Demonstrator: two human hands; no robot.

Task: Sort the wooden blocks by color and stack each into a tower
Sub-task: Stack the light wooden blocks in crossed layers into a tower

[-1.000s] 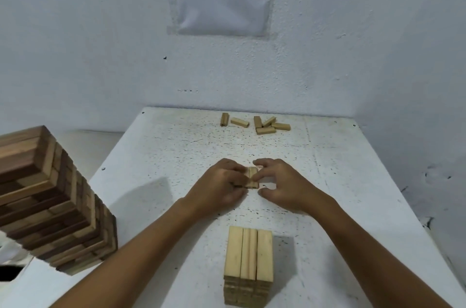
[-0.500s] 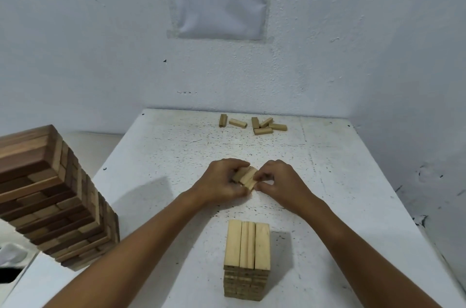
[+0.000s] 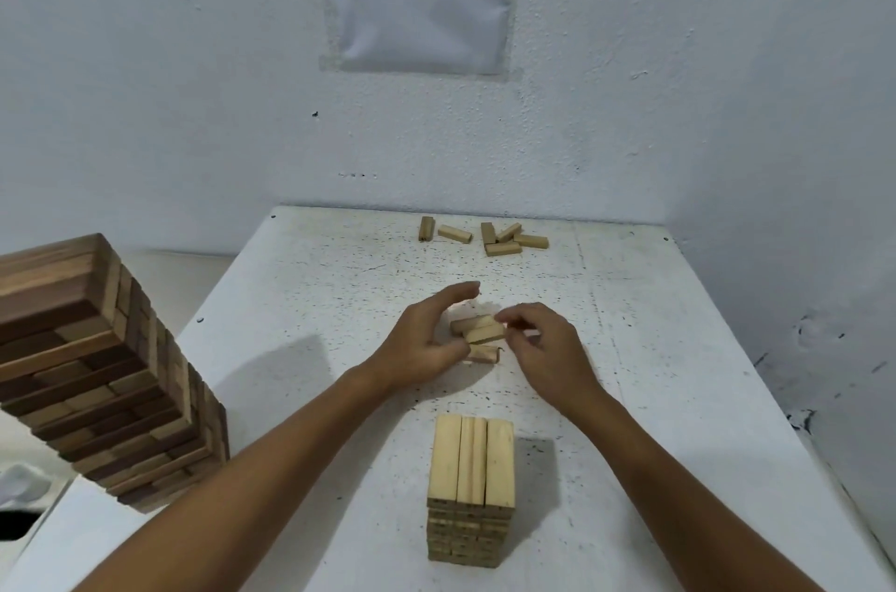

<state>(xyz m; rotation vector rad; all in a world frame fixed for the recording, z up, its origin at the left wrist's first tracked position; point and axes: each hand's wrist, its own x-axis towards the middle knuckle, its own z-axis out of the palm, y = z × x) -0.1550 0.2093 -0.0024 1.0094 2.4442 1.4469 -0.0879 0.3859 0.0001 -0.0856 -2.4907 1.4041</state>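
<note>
Pinching one pale block (image 3: 485, 333) by its right end, the right hand (image 3: 548, 349) holds it lengthwise left-to-right; left hand (image 3: 426, 344) fingers spread loosely.

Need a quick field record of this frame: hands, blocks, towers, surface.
left hand: open, fingers arched over the small block cluster
right hand: pinching the end of a light block
block cluster: about three light blocks between the hands, loosely piled
light tower: near centre, top layer of three blocks side by side
mixed tower: left, dark and light blocks
loose blocks: six, at the far edge
table: white, speckled
</note>
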